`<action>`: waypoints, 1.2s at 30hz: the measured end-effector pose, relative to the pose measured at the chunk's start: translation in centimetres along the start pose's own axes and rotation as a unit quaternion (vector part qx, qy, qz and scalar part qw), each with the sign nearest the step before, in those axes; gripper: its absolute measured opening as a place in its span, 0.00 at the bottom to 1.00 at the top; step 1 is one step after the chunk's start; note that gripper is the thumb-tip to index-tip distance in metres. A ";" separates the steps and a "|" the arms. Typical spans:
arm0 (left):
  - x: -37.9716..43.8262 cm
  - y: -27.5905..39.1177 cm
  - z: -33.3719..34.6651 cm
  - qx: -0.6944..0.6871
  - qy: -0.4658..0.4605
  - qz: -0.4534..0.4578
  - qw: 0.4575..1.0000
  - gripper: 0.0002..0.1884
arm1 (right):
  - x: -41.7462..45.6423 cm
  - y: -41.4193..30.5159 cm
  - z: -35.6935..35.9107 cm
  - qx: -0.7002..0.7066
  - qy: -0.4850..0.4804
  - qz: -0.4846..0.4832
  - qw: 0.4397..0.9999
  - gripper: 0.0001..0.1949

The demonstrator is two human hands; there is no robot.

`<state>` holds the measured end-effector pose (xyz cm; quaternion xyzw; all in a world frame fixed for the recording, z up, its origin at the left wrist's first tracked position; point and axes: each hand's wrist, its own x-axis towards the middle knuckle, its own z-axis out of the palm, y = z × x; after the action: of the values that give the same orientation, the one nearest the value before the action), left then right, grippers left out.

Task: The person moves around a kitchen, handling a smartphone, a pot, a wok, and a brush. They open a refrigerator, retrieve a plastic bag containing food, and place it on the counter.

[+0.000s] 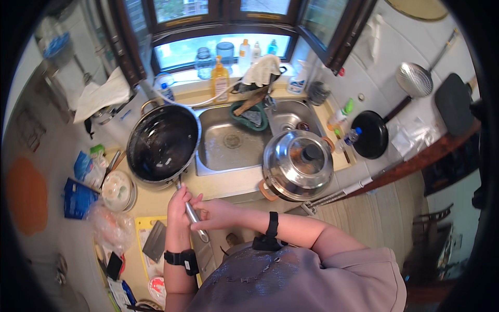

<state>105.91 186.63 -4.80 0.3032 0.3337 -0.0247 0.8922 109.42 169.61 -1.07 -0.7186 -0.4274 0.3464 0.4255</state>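
Observation:
A large black wok [163,142] is tilted over the counter at the left of the sink, its wet dark inside facing up. My left hand [178,204] grips its steel handle [193,218] close to the pan. Along the handle's right side, my right hand [218,214] has its thumb and fingers spread apart; whether it grips the metal is unclear. The steel double sink [218,152] lies beyond my hands, with water drops in the larger basin. A green basket [259,124] sits at the basin's back, holding a wooden-looking tool and a grey scrubber.
A lidded steel pot [288,167] covers part of the smaller basin. Bowls [117,191], a cutting board [144,224] and a cleaver [154,241] lie at the left. Yellow soap bottle [220,82] stands behind the sink; a frying pan [368,134] hangs at the right.

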 end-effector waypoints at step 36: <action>-1.5 2.3 -2.5 0.030 0.038 0.022 0.999 0.11 | -22.0 21.8 2.2 0.665 0.586 0.169 0.431 0.17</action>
<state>103.83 189.72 -4.15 0.3380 0.3600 -0.0039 0.8695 105.83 144.40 -18.77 -0.3021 0.4171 0.0842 0.8530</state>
